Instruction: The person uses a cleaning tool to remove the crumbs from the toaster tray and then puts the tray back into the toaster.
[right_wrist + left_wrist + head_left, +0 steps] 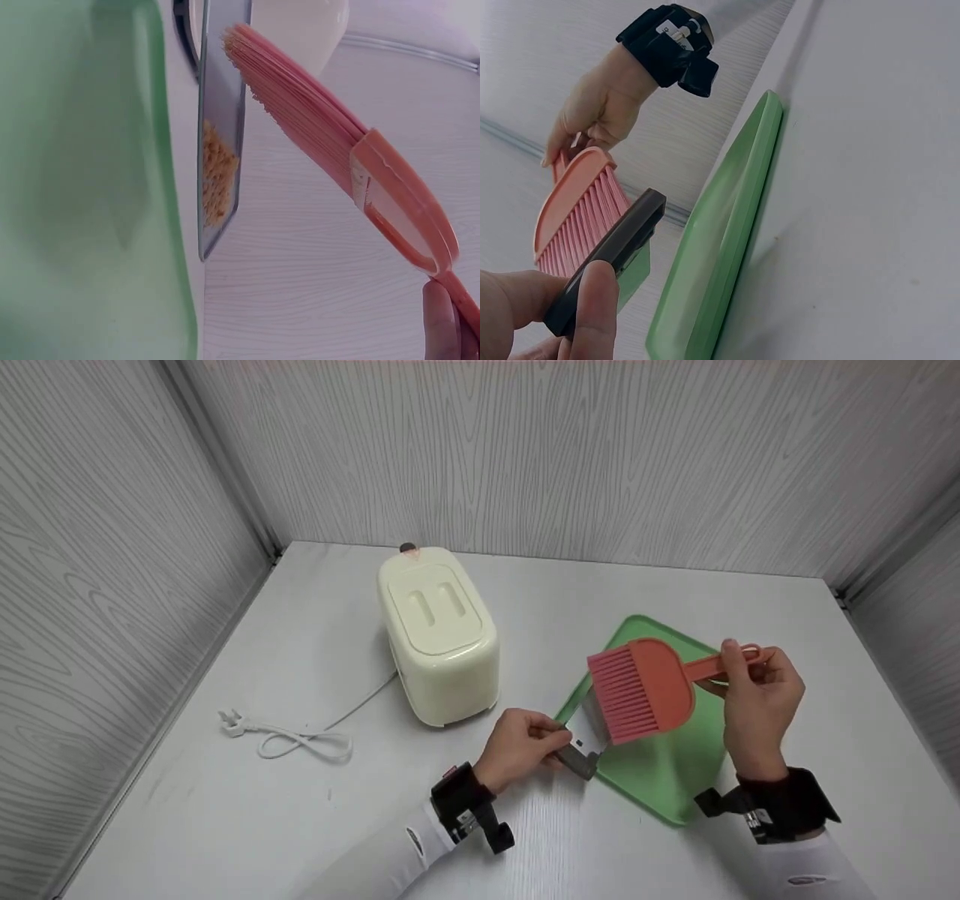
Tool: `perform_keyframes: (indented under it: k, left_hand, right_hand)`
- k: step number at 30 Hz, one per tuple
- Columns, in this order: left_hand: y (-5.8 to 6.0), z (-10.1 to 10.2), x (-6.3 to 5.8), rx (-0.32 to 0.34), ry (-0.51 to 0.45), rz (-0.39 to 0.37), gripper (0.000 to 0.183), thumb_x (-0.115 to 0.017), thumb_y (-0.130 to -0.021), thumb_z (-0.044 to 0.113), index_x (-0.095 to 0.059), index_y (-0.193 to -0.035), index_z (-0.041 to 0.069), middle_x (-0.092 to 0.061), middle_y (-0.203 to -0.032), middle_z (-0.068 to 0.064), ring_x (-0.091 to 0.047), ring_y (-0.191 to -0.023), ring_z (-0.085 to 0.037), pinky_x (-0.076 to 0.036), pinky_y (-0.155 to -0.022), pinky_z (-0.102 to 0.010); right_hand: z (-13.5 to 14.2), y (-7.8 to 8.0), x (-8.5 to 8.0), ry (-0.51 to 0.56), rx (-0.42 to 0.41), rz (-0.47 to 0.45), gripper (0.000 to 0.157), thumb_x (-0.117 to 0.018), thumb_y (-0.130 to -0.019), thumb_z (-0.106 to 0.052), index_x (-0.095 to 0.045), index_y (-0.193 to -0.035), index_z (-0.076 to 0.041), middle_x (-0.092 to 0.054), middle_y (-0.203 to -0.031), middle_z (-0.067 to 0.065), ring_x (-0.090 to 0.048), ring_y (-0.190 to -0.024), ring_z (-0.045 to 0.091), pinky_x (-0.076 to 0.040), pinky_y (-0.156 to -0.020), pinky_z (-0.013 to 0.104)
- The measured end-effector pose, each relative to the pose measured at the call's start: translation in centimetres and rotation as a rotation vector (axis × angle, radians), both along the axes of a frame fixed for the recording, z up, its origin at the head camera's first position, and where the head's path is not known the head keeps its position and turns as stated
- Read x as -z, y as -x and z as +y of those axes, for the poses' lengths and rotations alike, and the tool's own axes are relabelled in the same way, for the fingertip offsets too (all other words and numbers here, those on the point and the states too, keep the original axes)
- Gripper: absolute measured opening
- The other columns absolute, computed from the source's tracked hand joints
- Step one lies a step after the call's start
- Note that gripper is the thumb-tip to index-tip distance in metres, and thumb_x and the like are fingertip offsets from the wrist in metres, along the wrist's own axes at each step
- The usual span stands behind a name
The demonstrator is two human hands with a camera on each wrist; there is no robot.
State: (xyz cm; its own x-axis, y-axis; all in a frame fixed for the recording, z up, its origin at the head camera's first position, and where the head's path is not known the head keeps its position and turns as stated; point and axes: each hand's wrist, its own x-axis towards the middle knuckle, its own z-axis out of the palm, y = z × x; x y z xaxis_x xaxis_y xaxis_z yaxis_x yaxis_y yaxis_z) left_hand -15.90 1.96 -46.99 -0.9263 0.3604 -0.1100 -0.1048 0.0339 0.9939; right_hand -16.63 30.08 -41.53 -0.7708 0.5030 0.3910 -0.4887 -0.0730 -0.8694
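My left hand (521, 748) pinches the dark edge of a metal crumb tray (585, 729), held over the near left side of a green tray (686, 784). Light brown crumbs (217, 172) lie on the crumb tray in the right wrist view. With my right hand (763, 709) I grip the handle of an orange brush (667, 682). Its pink bristles (621, 694) point left and overlap part of the crumb tray in the head view. In the right wrist view, the bristle tips sit right by the crumb tray's rim.
A cream toaster (450, 660) with a lid on its slots stands left of the green tray. Its white cord (304, 742) lies looped on the white table (247, 810), ending in a plug (232, 724). Grey wood-grain panels (525, 457) enclose the back and sides.
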Motion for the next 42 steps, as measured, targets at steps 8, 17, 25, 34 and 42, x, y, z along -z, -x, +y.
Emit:
perform_keyframes:
  k: [8, 17, 25, 34, 42]
  left_hand:
    - [0.2, 0.2, -0.1, -0.002, -0.012, 0.005, 0.014, -0.073, -0.094, 0.002, -0.074, -0.100, -0.010, -0.075, -0.084, -0.012, -0.069, -0.061, -0.011, -0.065, -0.064, -0.033]
    - [0.5, 1.0, -0.1, 0.006, 0.012, 0.025, 0.011, -0.075, -0.094, 0.004, -0.076, -0.097, -0.007, -0.074, -0.081, -0.009, -0.072, -0.062, -0.021, -0.066, -0.067, -0.043]
    - [0.7, 1.3, -0.2, -0.002, 0.000, 0.018, 0.011, -0.074, -0.094, 0.003, -0.076, -0.097, -0.007, -0.072, -0.079, -0.006, -0.066, -0.057, -0.010, -0.066, -0.067, -0.041]
    - [0.7, 1.1, -0.3, 0.000, -0.025, 0.017, 0.013, -0.072, -0.094, 0.001, -0.074, -0.101, -0.011, -0.075, -0.085, -0.012, -0.067, -0.058, -0.010, -0.066, -0.066, -0.038]
    - [0.7, 1.1, -0.4, -0.002, -0.009, 0.006, 0.012, -0.072, -0.094, 0.001, -0.075, -0.099, -0.009, -0.076, -0.084, -0.011, -0.067, -0.057, -0.010, -0.065, -0.064, -0.035]
  right_hand:
    - [-1.3, -1.1, 0.2, 0.005, -0.101, 0.091, 0.018, -0.068, -0.097, 0.002, -0.055, -0.090, 0.013, -0.066, -0.084, 0.018, -0.073, -0.070, 0.021, -0.064, -0.060, 0.033]
    - [-2.5, -1.5, 0.6, -0.053, -0.134, 0.106, 0.020, -0.065, -0.098, 0.004, -0.053, -0.088, 0.015, -0.066, -0.079, 0.018, -0.072, -0.067, 0.021, -0.063, -0.060, 0.033]
    - [-2.1, -0.8, 1.1, -0.066, -0.101, 0.083, 0.022, -0.066, -0.099, 0.002, -0.052, -0.087, 0.014, -0.065, -0.077, 0.017, -0.070, -0.064, 0.020, -0.063, -0.059, 0.031]
    - [-1.2, 0.3, 1.4, -0.052, -0.060, 0.059, 0.020, -0.068, -0.098, -0.001, -0.055, -0.088, 0.011, -0.065, -0.077, 0.014, -0.072, -0.066, 0.018, -0.063, -0.058, 0.029]
    - [-0.3, 0.8, 1.4, -0.043, -0.014, 0.019, 0.022, -0.069, -0.098, -0.005, -0.056, -0.088, 0.010, -0.065, -0.078, 0.014, -0.073, -0.067, 0.018, -0.063, -0.059, 0.029]
